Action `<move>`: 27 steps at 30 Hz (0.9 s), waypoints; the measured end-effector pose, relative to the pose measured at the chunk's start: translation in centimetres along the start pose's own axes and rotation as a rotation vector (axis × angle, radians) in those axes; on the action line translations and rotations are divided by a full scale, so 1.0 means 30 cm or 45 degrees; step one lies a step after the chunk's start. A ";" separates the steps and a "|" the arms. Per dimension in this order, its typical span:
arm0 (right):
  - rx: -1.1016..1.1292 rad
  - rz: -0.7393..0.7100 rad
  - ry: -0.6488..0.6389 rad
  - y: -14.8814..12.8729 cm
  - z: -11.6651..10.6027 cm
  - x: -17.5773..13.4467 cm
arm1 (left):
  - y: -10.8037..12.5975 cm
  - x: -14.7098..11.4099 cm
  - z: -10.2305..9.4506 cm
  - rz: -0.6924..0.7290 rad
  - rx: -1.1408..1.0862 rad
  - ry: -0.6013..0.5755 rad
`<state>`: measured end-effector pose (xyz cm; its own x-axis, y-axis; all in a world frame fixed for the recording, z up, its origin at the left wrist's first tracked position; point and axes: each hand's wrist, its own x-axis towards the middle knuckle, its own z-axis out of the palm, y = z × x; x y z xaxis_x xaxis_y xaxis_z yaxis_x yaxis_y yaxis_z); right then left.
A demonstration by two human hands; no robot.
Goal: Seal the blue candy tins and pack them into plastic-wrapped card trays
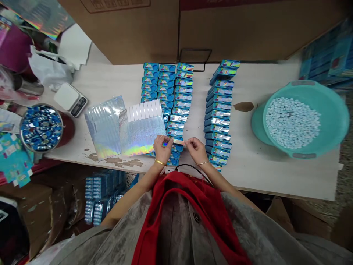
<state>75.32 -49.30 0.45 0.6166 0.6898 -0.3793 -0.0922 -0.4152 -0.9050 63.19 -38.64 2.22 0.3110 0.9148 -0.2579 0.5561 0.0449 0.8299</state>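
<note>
A narrow shiny sticker strip (179, 142) stretches between my two hands at the front of the table. My left hand (161, 150) pinches its left end, while the fingertips of my right hand (196, 150) are closed at its right end. Beneath and beyond them stand rows of small blue boxes (166, 82) with printed ends. Another column of blue boxes (219, 121) lies just right of my right hand. To the left, a holographic sticker sheet (146, 127) with pale strips along its top overlaps a second silvery sheet (104, 125).
A teal tub (333, 121) with many small white pieces stands at right. On the left are a metal bowl (63, 127) of blue shiny pieces, a small scale (70, 99) and a white plastic bag (49, 68). Large cardboard boxes (143, 36) line the back edge.
</note>
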 end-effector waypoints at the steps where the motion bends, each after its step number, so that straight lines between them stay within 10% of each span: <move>1: -0.013 -0.004 -0.016 0.006 -0.005 0.014 | -0.001 0.009 0.004 0.013 0.078 0.023; 14: 0.159 0.172 -0.106 -0.029 0.007 0.004 | 0.081 -0.011 -0.017 -0.283 -0.540 -0.141; 27: -0.093 0.017 0.045 0.059 0.023 0.017 | -0.004 0.010 0.038 0.129 0.536 -0.032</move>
<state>74.95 -49.28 -1.48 0.6430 0.6631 -0.3833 -0.0440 -0.4677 -0.8828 64.08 -38.82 1.47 0.3959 0.8958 -0.2020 0.7860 -0.2168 0.5790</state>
